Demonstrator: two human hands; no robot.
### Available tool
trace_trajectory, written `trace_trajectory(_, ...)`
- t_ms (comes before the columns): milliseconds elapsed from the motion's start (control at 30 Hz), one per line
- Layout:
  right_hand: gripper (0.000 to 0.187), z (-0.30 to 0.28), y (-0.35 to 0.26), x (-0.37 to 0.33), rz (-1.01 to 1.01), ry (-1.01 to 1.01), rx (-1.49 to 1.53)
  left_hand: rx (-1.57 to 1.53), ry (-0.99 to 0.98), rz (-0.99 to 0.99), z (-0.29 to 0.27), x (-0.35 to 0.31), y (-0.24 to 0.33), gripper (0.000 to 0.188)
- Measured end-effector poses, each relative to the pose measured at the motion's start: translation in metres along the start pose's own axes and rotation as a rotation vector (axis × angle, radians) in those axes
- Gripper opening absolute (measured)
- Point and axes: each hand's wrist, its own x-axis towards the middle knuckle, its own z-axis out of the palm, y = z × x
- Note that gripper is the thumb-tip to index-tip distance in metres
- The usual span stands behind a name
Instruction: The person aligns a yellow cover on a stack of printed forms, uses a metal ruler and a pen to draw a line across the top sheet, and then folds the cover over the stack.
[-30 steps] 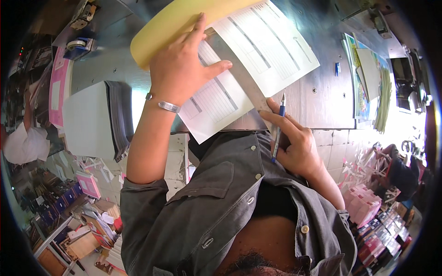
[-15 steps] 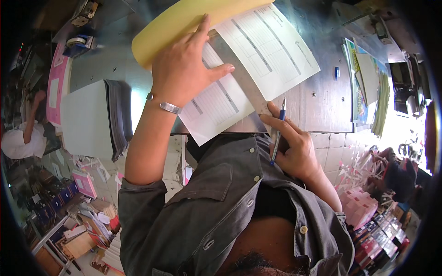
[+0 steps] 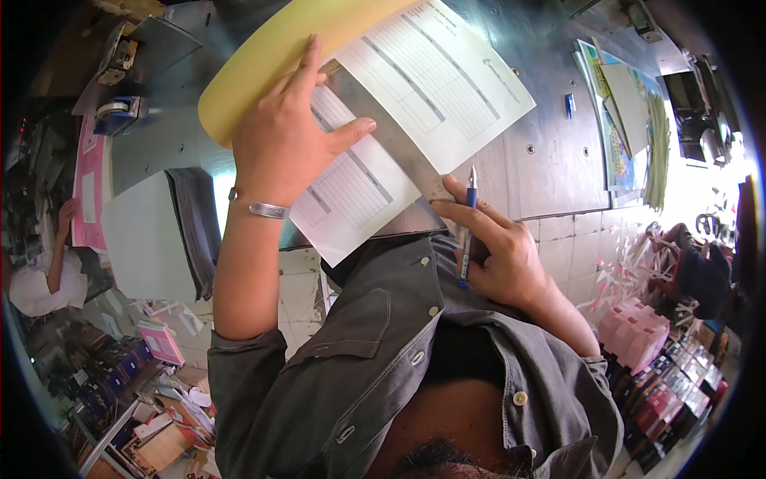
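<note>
My left hand (image 3: 275,148) lies over a printed form (image 3: 359,188) with thumb and forefinger stretched out, against a curled yellow sheet (image 3: 239,84). A second printed form (image 3: 447,88) lies to the right. Between the two forms runs a flat grey strip (image 3: 387,124), perhaps a ruler; I cannot tell for sure. My right hand (image 3: 511,255) is closed round a blue-and-clear pen (image 3: 471,196), its tip pointing away from me. The fingertips of that hand touch the strip's near end. Some fingers of my left hand are hidden.
A blue pen cap (image 3: 570,105) lies on the metal table (image 3: 511,188). Booklets (image 3: 630,120) sit at the right, a white-topped stack (image 3: 148,231) and pink sheets (image 3: 88,184) at the left. A tape dispenser (image 3: 118,116) stands far left. Another person's arm (image 3: 60,247) shows there.
The whole view has shifted a little, so the table and papers appear further left. Both hands keep nearly the same pose on the papers and pen.
</note>
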Motion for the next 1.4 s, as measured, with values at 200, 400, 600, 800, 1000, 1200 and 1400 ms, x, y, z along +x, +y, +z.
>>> trace_trajectory(200,0.074,0.002,0.004,0.0,-0.042,0.038,-0.018,0.015,-0.009,0.015,0.0,0.002,-0.001,0.113)
trace_trajectory(400,0.069,-0.009,-0.006,0.002,0.031,-0.039,0.021,0.009,-0.038,-0.022,-0.001,0.003,0.0,0.115)
trace_trajectory(600,0.049,-0.015,0.02,0.019,-0.174,0.178,0.123,0.027,-0.055,-0.025,-0.003,0.005,0.001,0.117)
trace_trajectory(800,0.031,-0.033,0.016,0.043,-0.225,0.338,0.186,0.072,-0.075,-0.041,-0.009,0.006,0.007,0.117)
trace_trajectory(1000,0.023,-0.015,0.013,0.068,-0.183,0.421,0.35,0.105,-0.144,-0.079,-0.014,0.01,0.016,0.125)
trace_trajectory(1200,0.016,-0.007,0.011,0.077,-0.125,0.372,0.326,0.247,-0.2,-0.079,-0.018,0.014,0.028,0.133)
trace_trajectory(1400,0.015,-0.005,0.012,0.077,-0.108,0.396,0.315,0.297,-0.191,-0.018,-0.021,0.017,0.041,0.139)
